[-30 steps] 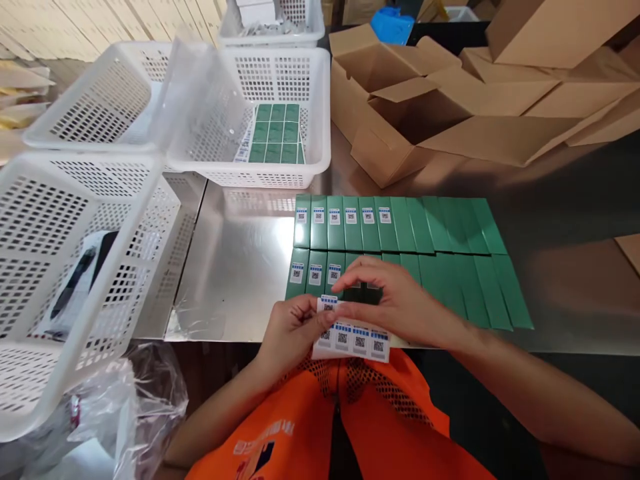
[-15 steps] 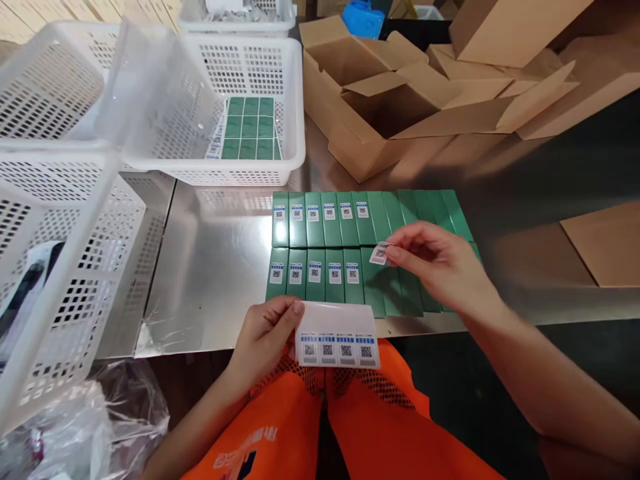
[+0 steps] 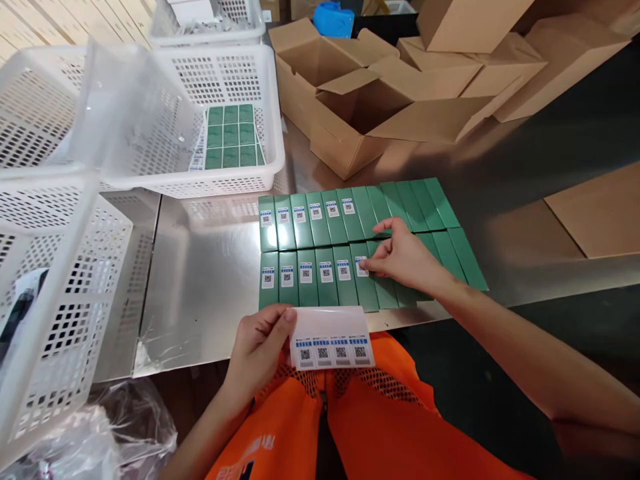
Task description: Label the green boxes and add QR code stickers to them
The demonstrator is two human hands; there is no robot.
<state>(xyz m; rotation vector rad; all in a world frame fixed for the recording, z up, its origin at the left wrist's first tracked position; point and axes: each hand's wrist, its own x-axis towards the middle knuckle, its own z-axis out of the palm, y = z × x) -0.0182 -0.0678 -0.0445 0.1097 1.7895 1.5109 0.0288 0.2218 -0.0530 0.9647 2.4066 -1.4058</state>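
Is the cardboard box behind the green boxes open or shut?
Open. The cardboard box has its flaps spread outward and its dark inside shows; whether anything lies inside cannot be told.

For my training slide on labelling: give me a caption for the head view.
Right hand presses a QR sticker onto a green box; left hand holds the sticker sheet.

Right hand (image 3: 405, 260) pressing sticker (image 3: 361, 265) onto green box (image 3: 364, 283), left hand (image 3: 260, 347) pinching sticker sheet (image 3: 330, 337)
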